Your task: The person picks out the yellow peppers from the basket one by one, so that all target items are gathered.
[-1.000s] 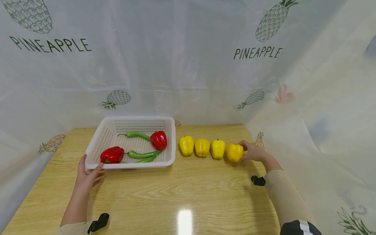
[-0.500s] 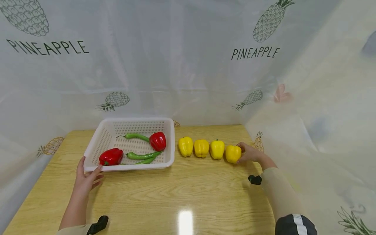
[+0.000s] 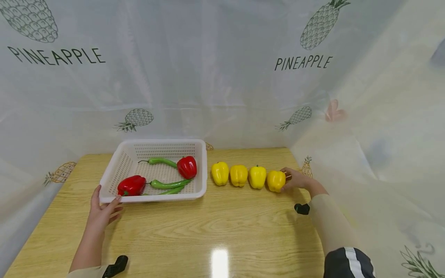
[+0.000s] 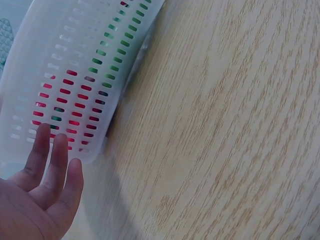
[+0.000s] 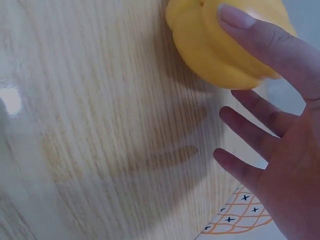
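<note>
My left hand [image 3: 101, 211] grips the near left corner of a white plastic basket [image 3: 187, 196], thumb on the front rim and index finger at the left side. In the left wrist view its other fingers [image 4: 59, 165] lie loosely beside the slotted wall. Inside are two red bell peppers, one near [image 3: 131, 185] and one far [image 3: 187, 167], and several long green chili peppers [image 3: 168, 184]. My right hand [image 3: 295, 180] holds the rightmost yellow bell pepper [image 3: 276, 181] between thumb and index finger. In the right wrist view the thumb [image 5: 237, 17] overlaps the pepper; the other fingers stick out past it.
Three more yellow bell peppers stand in a row between basket and right hand: left [image 3: 220, 173], middle [image 3: 238, 175] and right [image 3: 257, 177]. They stand on a wooden table [image 3: 194, 235]. A pineapple-print sheet [image 3: 215, 85] hangs behind and at both sides.
The rightmost yellow pepper has come down and slightly left, close beside its neighbour, with my right hand still at it. My left hand stays on the basket corner. The whole view shifted slightly.
</note>
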`<state>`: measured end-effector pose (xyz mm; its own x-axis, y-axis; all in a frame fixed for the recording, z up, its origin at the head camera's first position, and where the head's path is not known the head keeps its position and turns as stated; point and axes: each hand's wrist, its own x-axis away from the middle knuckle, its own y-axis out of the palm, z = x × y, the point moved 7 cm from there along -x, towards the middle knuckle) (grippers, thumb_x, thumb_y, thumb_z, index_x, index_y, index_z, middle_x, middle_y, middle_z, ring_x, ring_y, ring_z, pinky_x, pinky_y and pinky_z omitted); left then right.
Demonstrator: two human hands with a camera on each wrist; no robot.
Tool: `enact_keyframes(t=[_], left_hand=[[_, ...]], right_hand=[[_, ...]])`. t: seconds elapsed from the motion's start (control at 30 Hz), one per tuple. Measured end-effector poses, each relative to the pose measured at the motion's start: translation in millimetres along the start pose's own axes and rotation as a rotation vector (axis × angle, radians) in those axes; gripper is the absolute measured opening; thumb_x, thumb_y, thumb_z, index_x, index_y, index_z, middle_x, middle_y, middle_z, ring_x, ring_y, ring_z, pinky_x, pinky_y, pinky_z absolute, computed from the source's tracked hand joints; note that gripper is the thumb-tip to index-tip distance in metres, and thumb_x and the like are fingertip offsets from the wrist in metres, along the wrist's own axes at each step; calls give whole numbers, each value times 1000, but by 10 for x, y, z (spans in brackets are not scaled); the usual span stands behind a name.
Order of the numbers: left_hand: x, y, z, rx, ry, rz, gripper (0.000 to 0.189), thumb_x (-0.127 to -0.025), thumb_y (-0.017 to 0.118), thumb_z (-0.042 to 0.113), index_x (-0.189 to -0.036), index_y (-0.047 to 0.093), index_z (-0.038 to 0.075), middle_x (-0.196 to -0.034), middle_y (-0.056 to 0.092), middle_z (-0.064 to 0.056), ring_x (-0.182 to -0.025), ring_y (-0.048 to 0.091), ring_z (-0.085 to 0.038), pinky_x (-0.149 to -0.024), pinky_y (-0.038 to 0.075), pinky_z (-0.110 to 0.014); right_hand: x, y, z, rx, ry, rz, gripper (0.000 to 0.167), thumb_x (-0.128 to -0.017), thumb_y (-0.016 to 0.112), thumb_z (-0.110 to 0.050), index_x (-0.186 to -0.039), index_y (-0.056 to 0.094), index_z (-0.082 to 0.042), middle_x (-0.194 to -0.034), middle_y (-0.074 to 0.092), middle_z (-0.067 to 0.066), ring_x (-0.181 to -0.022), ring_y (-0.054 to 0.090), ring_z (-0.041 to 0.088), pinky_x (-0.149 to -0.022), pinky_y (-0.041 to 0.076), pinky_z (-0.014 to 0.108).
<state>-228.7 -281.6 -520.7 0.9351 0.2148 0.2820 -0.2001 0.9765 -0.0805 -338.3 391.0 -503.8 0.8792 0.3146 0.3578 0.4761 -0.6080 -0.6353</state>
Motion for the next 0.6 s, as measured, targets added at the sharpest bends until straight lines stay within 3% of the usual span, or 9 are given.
enact_keyframes(t=[0.3, 0.6], left_hand=[[1, 7, 6, 2, 12, 2, 95, -97, 62, 31, -154, -14, 39, -81, 63, 18, -72, 65, -2, -65, 54, -23], [13, 8, 14, 0, 11, 16, 95, -96, 62, 32, -154, -13, 38, -82, 61, 18, -71, 65, -2, -65, 54, -24]], right_hand=[[24, -32, 21, 18, 14, -9, 84, -81, 81, -18, -144, 31, 6, -141, 34, 37, -127, 37, 53, -102, 31, 63], [-20, -15, 97, 28, 7, 11, 82, -78, 83, -22, -142, 38, 1, -142, 37, 33, -127, 40, 51, -104, 28, 63]])
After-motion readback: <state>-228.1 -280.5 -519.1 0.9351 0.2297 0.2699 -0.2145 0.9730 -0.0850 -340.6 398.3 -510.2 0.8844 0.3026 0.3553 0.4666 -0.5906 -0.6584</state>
